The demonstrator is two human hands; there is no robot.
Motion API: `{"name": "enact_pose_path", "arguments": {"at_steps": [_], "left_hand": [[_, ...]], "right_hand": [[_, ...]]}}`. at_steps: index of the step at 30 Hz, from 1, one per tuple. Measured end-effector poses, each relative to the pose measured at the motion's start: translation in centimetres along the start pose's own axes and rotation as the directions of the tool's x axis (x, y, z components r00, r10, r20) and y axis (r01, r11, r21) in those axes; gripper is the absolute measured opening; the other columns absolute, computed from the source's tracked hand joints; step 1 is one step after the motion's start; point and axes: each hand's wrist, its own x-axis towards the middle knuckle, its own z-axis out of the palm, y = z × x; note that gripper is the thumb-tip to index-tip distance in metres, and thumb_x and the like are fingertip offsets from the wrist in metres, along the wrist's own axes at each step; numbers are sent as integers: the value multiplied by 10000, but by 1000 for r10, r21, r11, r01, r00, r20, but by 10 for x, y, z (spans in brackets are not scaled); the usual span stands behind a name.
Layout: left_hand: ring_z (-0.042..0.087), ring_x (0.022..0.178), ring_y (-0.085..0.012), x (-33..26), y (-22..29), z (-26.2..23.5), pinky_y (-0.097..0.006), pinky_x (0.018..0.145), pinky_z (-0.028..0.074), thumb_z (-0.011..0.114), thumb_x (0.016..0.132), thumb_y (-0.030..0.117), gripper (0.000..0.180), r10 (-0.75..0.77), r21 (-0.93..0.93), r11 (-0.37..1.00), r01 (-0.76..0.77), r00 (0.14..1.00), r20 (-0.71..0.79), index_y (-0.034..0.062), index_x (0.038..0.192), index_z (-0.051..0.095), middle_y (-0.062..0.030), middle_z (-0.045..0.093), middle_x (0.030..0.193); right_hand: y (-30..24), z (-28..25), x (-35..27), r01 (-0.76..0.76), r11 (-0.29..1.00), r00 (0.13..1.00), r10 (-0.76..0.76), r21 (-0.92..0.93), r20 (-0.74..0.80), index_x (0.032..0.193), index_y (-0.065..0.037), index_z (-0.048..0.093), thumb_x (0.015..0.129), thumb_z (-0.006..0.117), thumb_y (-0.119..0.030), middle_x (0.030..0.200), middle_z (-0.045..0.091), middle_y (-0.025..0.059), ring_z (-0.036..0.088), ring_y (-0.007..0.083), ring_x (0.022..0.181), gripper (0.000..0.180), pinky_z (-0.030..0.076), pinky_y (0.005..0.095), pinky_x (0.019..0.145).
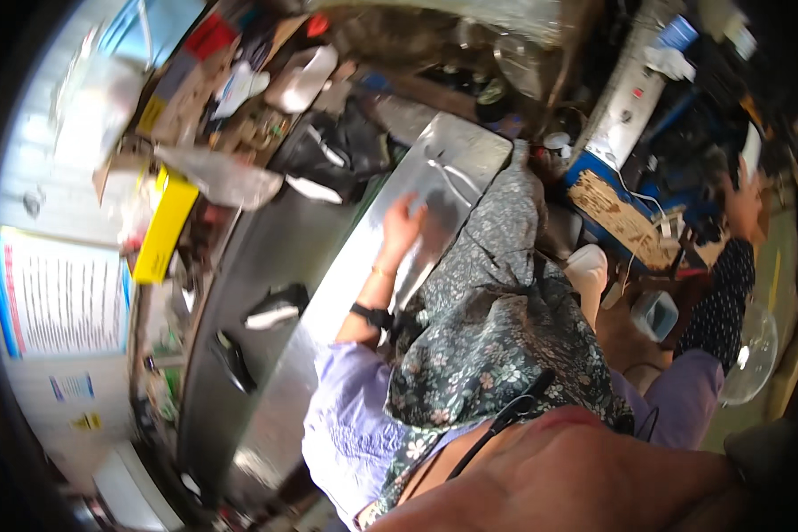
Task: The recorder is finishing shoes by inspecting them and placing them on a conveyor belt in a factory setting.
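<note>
My left hand hovers over a shiny metal bench top, its fingers apart and nothing in them. Just beyond the fingertips lies a thin white looped strip. Far out on the right, my right hand has its fingers on a narrow white piece, perhaps a shoe sole; its lower end is hidden by the fingers. On the dark belt left of the bench rest a black shoe with a white sole and another black shoe. Black shoe parts are heaped farther up.
A cluttered shelf holds a yellow box and plastic bags. On the right stand a blue-framed machine with a worn wooden board, a clear plastic tub and a round transparent object. A floral apron covers my lap.
</note>
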Motion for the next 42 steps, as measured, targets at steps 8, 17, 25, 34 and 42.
{"name": "enact_pose_path", "arguments": {"at_steps": [8,17,25,34,42], "left_hand": [[574,1114,-402,116,-65,-80,-432,965,469,700,788,294,560,25,433,885,174,909,-416,-66,1193,560,-257,595,1188],[604,1141,-335,310,-70,-99,-394,963,486,668,822,470,631,-442,509,721,471,877,-186,-21,1205,574,-205,617,1236],[654,1070,-295,333,-81,-129,-358,907,512,790,630,410,767,-530,459,721,519,840,-118,-45,1198,548,-164,673,1146],[631,976,-257,67,134,-107,-377,853,512,742,657,136,509,854,250,343,-905,411,318,151,1151,622,-83,652,1075],[444,1302,-372,-10,120,-22,-433,1103,337,705,698,63,621,820,-114,560,-821,530,216,48,1298,544,-176,498,1387]], "right_hand": [[-12,33,67,-19,993,997,11,114,70,1442,-445,351,895,560,-513,1460,393,229,510,464,1208,589,456,490,962],[40,77,118,402,782,913,-385,-476,139,1332,-270,540,897,485,-15,1564,269,-28,385,331,1352,507,504,417,927],[-133,6,95,572,784,820,-535,244,-203,1302,-52,553,883,557,-21,1308,559,184,527,351,1214,421,414,415,1031],[-442,-22,-96,-781,-193,561,-635,593,532,1366,-25,499,985,563,-175,1205,625,54,582,112,1053,415,461,234,888],[-446,-32,-129,-509,-216,840,-336,833,426,1102,6,659,977,589,-269,971,700,25,586,80,875,309,487,257,786]]}}
